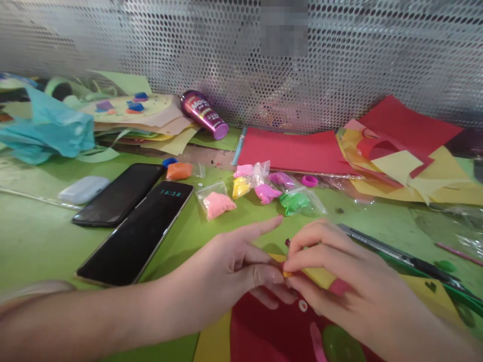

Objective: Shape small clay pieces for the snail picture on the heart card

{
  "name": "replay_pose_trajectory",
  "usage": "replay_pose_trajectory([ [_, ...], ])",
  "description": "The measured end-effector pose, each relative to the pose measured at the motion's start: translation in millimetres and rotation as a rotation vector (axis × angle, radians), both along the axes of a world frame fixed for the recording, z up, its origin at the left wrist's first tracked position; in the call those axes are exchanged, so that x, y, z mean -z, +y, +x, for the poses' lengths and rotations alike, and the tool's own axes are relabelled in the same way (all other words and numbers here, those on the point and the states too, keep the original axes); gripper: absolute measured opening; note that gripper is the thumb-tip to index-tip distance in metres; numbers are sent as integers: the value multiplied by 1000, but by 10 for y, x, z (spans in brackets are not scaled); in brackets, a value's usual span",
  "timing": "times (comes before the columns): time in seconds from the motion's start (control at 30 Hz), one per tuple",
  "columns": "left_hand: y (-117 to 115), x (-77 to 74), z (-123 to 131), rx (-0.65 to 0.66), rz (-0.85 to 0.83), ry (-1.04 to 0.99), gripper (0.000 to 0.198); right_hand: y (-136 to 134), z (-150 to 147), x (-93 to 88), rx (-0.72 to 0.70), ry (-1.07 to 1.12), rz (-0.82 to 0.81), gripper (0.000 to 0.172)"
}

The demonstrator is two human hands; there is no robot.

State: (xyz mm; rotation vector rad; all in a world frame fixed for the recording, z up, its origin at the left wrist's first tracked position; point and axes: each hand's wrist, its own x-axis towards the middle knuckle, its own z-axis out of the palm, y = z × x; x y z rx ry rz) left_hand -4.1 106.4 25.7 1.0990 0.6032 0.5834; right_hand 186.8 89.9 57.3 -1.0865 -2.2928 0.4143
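My left hand (236, 266) and my right hand (335, 266) meet at their fingertips above a dark red sheet (264, 327). Between them is a tiny orange-yellow bit of modelling clay (287, 274), mostly hidden by the fingers. The left thumb presses against a finger there while the index finger points outward; the right thumb and fingertips pinch from the other side. On the sheet below lie a small white ring (303, 305), a pink strip (317, 342) and a round green piece (341, 344). Yellow paper (213, 337) shows under the red sheet.
Bags of coloured clay (219, 203) lie beyond my hands. Two phones (139, 236) and a white case (83, 189) are at left. A utility knife (381, 246) rests at right. Paper stacks, a purple cup (206, 114) and red card (290, 148) line the perforated metal panel (226, 50).
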Motion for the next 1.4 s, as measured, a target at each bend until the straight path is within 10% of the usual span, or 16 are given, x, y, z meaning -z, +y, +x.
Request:
replay_pose_trajectory([
  [0.6,46,-17,10,16,-164,55,12,-68,26,72,-43,-87,79,24],
  [1.0,37,-6,18,-17,-95,172,35,-87,30,57,-116,-296,302,48],
  [1.4,66,-12,10,-57,-117,105,20,-57,44,74,47,-150,171,19],
])
